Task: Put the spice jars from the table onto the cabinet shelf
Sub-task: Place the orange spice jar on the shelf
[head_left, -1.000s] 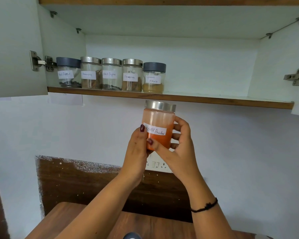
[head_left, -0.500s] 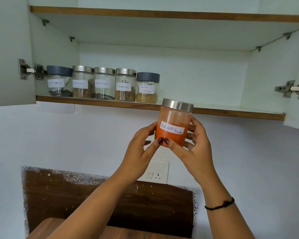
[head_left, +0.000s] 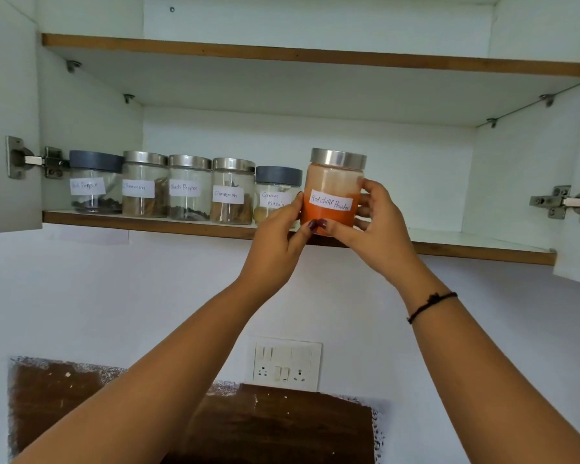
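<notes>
Up from below, your chilli powder jar (head_left: 332,195) now reaches the shelf (head_left: 482,249) edge, just beside the garam masala jar (head_left: 275,195). Your left hand (head_left: 275,242) and right hand (head_left: 379,229) both curl round its lower sides. It looks smooth, breakable and fairly light: grip the body, not the lid.

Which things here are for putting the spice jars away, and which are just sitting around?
For the job: red chilli powder jar, held by left hand and right hand; cabinet shelf; five labelled jars already standing on it.

Just there: wall socket plate; door hinge; brown panel below.
</notes>
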A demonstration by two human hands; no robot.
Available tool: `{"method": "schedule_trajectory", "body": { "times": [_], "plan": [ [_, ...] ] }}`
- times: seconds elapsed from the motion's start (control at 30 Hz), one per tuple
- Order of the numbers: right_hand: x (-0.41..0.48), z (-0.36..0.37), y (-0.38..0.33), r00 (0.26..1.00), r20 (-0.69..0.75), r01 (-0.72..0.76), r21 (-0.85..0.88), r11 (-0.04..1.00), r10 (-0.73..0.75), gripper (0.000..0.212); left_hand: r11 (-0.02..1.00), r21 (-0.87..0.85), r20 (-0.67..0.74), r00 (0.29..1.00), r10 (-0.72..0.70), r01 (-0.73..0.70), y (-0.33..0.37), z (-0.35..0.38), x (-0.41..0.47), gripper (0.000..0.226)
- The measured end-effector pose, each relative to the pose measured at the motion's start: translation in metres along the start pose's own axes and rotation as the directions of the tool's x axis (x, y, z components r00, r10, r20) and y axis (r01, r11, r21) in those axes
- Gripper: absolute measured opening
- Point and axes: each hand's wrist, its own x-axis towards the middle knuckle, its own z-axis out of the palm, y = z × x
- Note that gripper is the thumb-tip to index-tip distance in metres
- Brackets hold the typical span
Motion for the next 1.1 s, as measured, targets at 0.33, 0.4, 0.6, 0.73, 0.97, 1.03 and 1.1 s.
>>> {"method": "schedule_trajectory", "body": {
  "times": [0.33, 0.4, 0.6, 0.73, 0.97, 1.03, 1.1],
  "plan": [
    [0.035, 0.003, 0.02, 0.988, 0.095, -0.102, -0.186, 0.977, 0.122, 0.084, 0.965, 0.259, 0.052, 0.997, -0.063, 0.048, -0.018, 0.013, 0.028, 0.045],
    [0.038, 0.005, 0.025, 0.987, 0.093, -0.116, -0.185, 0.976, 0.135, 0.084, 0.949, 0.313, 0.022, 0.998, -0.05, 0.041, -0.018, 0.013, 0.03, 0.043],
    [0.046, 0.011, 0.037, 0.985, 0.072, -0.131, -0.294, 0.947, 0.158, 0.088, 0.933, 0.357, -0.06, 0.998, -0.024, 0.044, -0.018, 0.015, 0.029, 0.036],
    [0.05, 0.016, 0.04, 0.981, 0.063, -0.144, -0.386, 0.911, 0.181, 0.083, 0.907, 0.419, -0.075, 0.997, -0.004, 0.035, -0.017, 0.02, 0.026, 0.033],
    [0.05, 0.019, 0.038, 0.976, 0.003, -0.195, -0.447, 0.873, 0.22, 0.069, 0.887, 0.462, -0.014, 1.0, -0.026, 0.029, -0.016, 0.017, 0.03, 0.031],
    [0.049, 0.021, 0.036, 0.976, -0.015, -0.201, -0.459, 0.865, 0.219, 0.07, 0.882, 0.47, 0.011, 0.999, -0.036, 0.026, -0.016, 0.017, 0.032, 0.03],
    [0.047, 0.023, 0.034, 0.978, -0.036, -0.197, -0.47, 0.861, 0.205, 0.07, 0.879, 0.476, 0.024, 0.999, -0.045, 0.029, -0.017, 0.016, 0.034, 0.029]
  ]
}}
